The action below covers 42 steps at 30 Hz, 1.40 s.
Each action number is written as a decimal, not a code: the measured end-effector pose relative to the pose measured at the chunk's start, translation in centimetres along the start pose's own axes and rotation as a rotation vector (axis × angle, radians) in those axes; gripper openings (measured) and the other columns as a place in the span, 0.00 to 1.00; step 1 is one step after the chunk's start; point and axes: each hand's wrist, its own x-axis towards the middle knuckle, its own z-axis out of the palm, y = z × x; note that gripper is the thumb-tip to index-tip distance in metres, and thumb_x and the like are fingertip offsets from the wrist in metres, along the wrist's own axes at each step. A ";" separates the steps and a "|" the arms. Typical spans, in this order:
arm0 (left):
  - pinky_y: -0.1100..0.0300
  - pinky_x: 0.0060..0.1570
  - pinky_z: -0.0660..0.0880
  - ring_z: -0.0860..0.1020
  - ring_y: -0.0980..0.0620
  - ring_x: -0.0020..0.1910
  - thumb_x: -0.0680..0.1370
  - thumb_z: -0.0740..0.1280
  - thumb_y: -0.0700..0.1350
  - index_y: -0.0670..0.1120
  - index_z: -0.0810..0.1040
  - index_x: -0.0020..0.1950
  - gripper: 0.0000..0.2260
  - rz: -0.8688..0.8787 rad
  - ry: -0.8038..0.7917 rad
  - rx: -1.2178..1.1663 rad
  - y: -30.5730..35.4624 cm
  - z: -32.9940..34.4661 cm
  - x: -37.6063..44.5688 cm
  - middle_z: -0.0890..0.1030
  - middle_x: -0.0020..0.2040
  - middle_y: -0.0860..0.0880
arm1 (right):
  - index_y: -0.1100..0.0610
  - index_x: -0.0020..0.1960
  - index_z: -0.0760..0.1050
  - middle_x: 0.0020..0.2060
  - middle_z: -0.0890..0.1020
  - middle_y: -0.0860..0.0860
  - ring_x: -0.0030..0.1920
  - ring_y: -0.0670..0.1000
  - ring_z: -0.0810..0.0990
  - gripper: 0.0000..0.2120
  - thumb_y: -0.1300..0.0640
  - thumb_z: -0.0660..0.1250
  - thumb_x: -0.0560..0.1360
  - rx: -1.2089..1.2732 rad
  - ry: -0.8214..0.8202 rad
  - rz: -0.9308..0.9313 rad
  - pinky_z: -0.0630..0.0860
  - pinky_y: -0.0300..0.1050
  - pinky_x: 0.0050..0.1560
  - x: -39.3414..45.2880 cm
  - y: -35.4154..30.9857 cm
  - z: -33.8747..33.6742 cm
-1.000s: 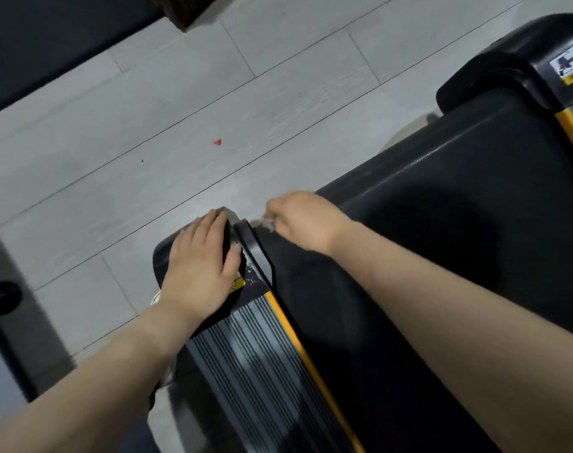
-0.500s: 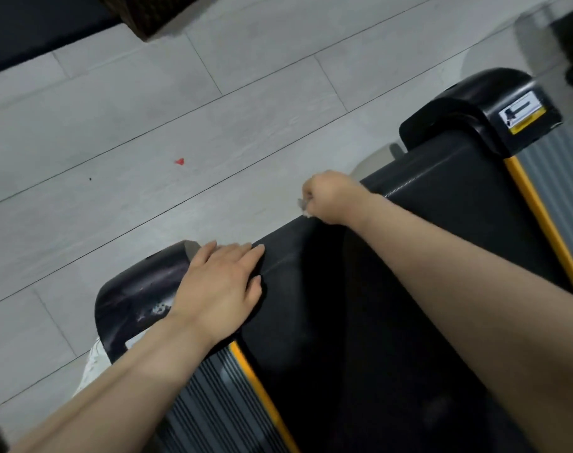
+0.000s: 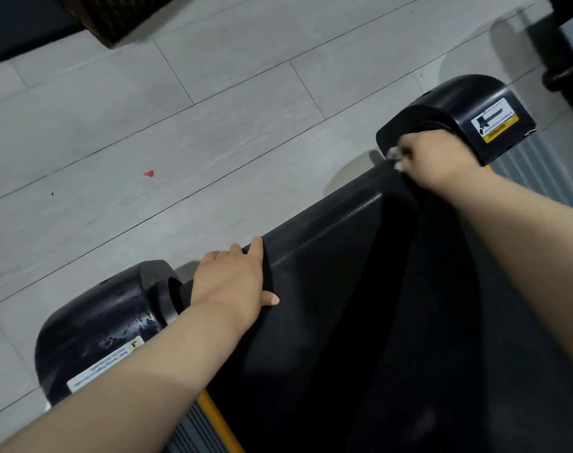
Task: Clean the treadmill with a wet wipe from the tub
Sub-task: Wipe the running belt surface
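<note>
Wipe (image 3: 394, 158) in right hand (image 3: 437, 158) slid to right end cap (image 3: 468, 106).

Our left hand (image 3: 232, 282) flat, fingers straight, thumb out; our right hand (image 3: 437, 158) fisted, arm stretched far forward.
</note>
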 end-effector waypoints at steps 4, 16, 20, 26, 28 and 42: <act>0.57 0.51 0.65 0.76 0.46 0.53 0.74 0.67 0.66 0.49 0.53 0.77 0.40 -0.023 -0.051 0.003 0.0 -0.2 0.3 0.75 0.55 0.48 | 0.63 0.57 0.76 0.52 0.79 0.67 0.54 0.68 0.77 0.10 0.60 0.64 0.78 -0.215 0.095 0.193 0.72 0.56 0.48 -0.1 3.7 -0.8; 0.50 0.71 0.61 0.70 0.45 0.68 0.79 0.63 0.62 0.45 0.63 0.73 0.30 0.049 0.010 0.048 -0.3 -1.8 -4.0 0.73 0.68 0.47 | 0.47 0.44 0.76 0.44 0.84 0.50 0.48 0.52 0.82 0.09 0.60 0.63 0.73 1.189 0.098 0.302 0.78 0.40 0.52 -15.3 -10.3 -4.3; 0.52 0.68 0.66 0.72 0.47 0.68 0.81 0.64 0.54 0.50 0.67 0.74 0.22 0.086 0.182 -0.430 -2.2 -5.4 -11.0 0.76 0.68 0.49 | 0.47 0.40 0.80 0.42 0.85 0.50 0.47 0.49 0.84 0.14 0.64 0.64 0.76 1.358 0.011 0.254 0.79 0.42 0.51 -20.6 -12.6 -8.7; 0.66 0.53 0.74 0.80 0.54 0.56 0.83 0.62 0.48 0.53 0.74 0.68 0.13 -0.116 0.151 -1.517 -6.0 -12.4 -21.9 0.82 0.59 0.52 | 0.55 0.44 0.79 0.32 0.75 0.54 0.34 0.49 0.71 0.11 0.65 0.61 0.78 1.474 -0.129 0.156 0.69 0.42 0.36 -26.6 -21.5 -16.8; 0.66 0.46 0.75 0.80 0.52 0.51 0.84 0.60 0.48 0.51 0.75 0.67 0.12 -0.156 0.119 -1.675 -7.2 -14.4 -24.5 0.83 0.57 0.50 | 0.57 0.44 0.79 0.33 0.75 0.57 0.33 0.49 0.70 0.12 0.65 0.58 0.78 1.510 -0.181 0.132 0.68 0.43 0.35 -27.7 -24.9 -18.9; 0.59 0.56 0.75 0.79 0.58 0.50 0.81 0.66 0.49 0.52 0.84 0.55 0.08 -0.142 0.412 -1.635 -34.0 -28.2 -37.5 0.84 0.48 0.58 | 0.54 0.46 0.76 0.38 0.81 0.54 0.36 0.49 0.80 0.08 0.66 0.71 0.74 1.408 -0.164 -0.148 0.77 0.40 0.42 -27.3 -53.8 -37.3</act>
